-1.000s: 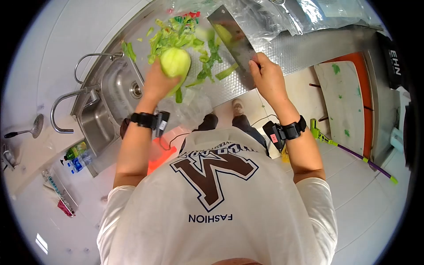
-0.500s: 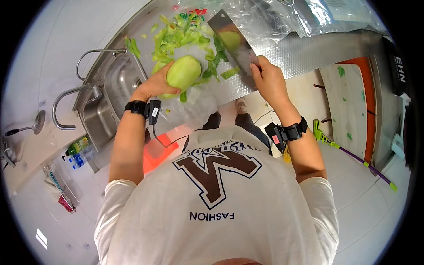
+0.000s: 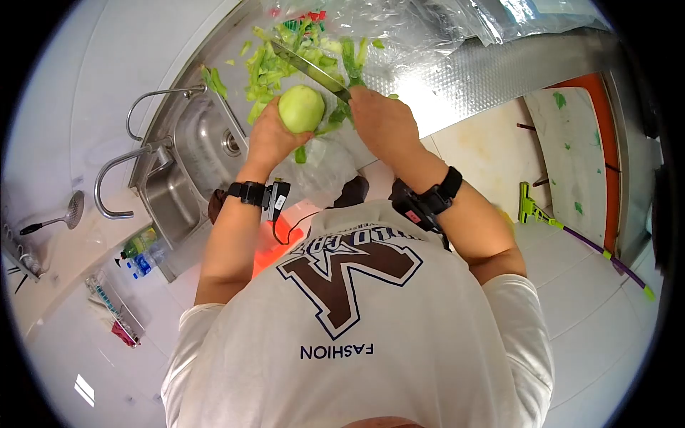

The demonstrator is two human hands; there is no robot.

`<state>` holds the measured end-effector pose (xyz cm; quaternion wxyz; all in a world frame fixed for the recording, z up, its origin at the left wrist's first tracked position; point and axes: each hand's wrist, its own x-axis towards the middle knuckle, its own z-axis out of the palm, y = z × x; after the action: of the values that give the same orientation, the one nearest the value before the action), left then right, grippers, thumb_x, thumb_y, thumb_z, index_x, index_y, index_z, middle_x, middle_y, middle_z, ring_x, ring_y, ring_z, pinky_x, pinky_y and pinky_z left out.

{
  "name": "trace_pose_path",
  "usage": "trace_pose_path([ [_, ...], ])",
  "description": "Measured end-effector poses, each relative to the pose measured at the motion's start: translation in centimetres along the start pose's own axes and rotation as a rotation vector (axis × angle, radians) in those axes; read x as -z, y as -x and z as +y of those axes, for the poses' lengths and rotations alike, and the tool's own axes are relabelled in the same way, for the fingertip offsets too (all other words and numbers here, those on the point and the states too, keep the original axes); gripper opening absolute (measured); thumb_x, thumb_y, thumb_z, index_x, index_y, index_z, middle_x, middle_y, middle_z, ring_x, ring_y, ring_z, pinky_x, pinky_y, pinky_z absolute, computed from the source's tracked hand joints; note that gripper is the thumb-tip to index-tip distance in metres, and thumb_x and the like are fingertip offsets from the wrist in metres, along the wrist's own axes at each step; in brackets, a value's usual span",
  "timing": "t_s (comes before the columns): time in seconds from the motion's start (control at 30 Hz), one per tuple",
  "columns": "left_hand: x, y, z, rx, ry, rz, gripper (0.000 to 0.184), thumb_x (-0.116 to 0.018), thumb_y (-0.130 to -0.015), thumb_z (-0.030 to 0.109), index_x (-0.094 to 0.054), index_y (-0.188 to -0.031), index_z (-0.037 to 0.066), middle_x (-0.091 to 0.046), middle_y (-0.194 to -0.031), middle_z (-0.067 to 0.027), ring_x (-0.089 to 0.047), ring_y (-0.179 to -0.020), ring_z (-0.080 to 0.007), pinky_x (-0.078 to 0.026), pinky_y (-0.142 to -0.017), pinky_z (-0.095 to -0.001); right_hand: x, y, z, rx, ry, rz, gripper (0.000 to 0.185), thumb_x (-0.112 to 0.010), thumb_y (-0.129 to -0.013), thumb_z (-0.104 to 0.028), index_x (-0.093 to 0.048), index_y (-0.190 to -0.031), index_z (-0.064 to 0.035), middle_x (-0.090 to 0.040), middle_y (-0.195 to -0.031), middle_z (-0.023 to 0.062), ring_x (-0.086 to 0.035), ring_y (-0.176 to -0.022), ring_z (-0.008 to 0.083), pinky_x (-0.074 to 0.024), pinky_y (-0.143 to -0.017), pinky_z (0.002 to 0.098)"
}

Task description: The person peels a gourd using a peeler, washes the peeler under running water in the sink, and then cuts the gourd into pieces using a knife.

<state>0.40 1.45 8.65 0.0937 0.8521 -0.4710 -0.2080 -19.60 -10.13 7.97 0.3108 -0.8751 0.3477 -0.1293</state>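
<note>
My left hand (image 3: 275,141) is wrapped round a pale green peeled vegetable (image 3: 301,109), its rounded end facing up. In my right hand (image 3: 385,125) is the handle of a cleaver (image 3: 311,69). The blade is seen nearly edge-on and slants up and left, just above the vegetable, with a small gap between them. Green peelings (image 3: 265,71) lie in a heap on the metal counter (image 3: 492,75) behind the vegetable, and darker strips lie beneath and beside the blade.
A double sink (image 3: 203,143) with two curved taps is on the left. Clear plastic bags (image 3: 421,28) lie at the back of the counter. A marbled board (image 3: 567,157) and a green and purple mop (image 3: 571,232) are at the right. Bottles (image 3: 143,257) stand lower left.
My right hand has moved left with the cleaver, whose blade has turned from broadside to nearly edge-on beside the vegetable. My left hand has turned the vegetable more upright.
</note>
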Motion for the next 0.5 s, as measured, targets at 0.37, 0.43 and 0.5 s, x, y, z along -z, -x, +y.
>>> trace_pose_path([
  [0.37,-0.3,-0.1,-0.1,0.051,-0.013,-0.013,0.096,-0.088,-0.060,0.031,-0.040,-0.136,-0.003,-0.061,-0.119,-0.0247,-0.059,-0.113,-0.0352,-0.048,-0.096,-0.0386,-1.8,-1.2,-1.5,0.131,0.057,-0.063,0.011,-0.050,-0.088,-0.011,-0.052,-0.097,-0.0048,-0.066,-0.086,0.0180,-0.068,-0.076,0.0361,-0.0529,-0.064,0.0470],
  [0.43,-0.2,-0.1,0.1,0.054,-0.007,-0.012,0.096,-0.088,-0.060,0.031,-0.040,-0.136,-0.003,-0.061,-0.120,-0.0246,-0.059,-0.114,-0.0354,-0.048,-0.096,-0.0386,-1.6,-1.4,-1.8,0.119,0.042,-0.090,0.011,-0.051,-0.088,-0.012,-0.052,-0.096,-0.0045,-0.066,-0.086,0.0178,-0.068,-0.076,0.0366,-0.0531,-0.065,0.0469],
  [0.5,0.0,-0.2,0.4,0.067,-0.017,-0.016,0.096,-0.089,-0.060,0.030,-0.040,-0.136,-0.003,-0.061,-0.120,-0.0245,-0.059,-0.114,-0.0356,-0.048,-0.096,-0.0387,-2.3,-1.6,-1.6,0.127,0.023,-0.062,0.011,-0.050,-0.088,-0.011,-0.052,-0.096,-0.0045,-0.067,-0.085,0.0175,-0.068,-0.076,0.0369,-0.0533,-0.065,0.0469],
])
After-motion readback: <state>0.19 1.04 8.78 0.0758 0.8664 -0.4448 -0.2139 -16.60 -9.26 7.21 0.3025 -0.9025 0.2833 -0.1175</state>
